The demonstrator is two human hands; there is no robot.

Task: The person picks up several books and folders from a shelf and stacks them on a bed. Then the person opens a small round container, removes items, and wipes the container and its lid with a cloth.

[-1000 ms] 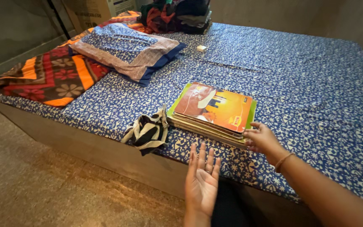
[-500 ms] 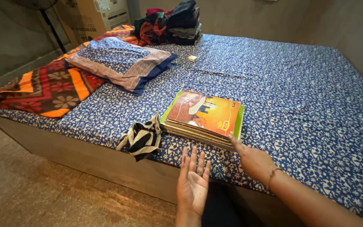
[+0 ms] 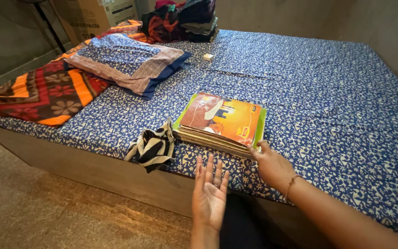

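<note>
A stack of thin books (image 3: 221, 122) with an orange and red cover on top lies on the blue patterned bedsheet (image 3: 328, 92) near the bed's front edge. My right hand (image 3: 272, 164) rests on the sheet at the stack's near right corner, fingertips touching the lowest books. My left hand (image 3: 211, 192) hovers in front of the bed edge, palm up, fingers spread, holding nothing. A crumpled black and white striped cloth (image 3: 153, 146) lies just left of the books, above my left hand.
A blue patterned pillow (image 3: 127, 62) and an orange and brown floral blanket (image 3: 47, 90) lie at the left. Folded clothes (image 3: 180, 18) are piled at the far end beside a cardboard box (image 3: 95, 16). A small white block (image 3: 208, 56) sits mid-bed. Bare floor (image 3: 47, 216) is below.
My right hand has slid from the stack's right side down to its near right corner. The left hand stays palm up. The view has shifted slightly.
</note>
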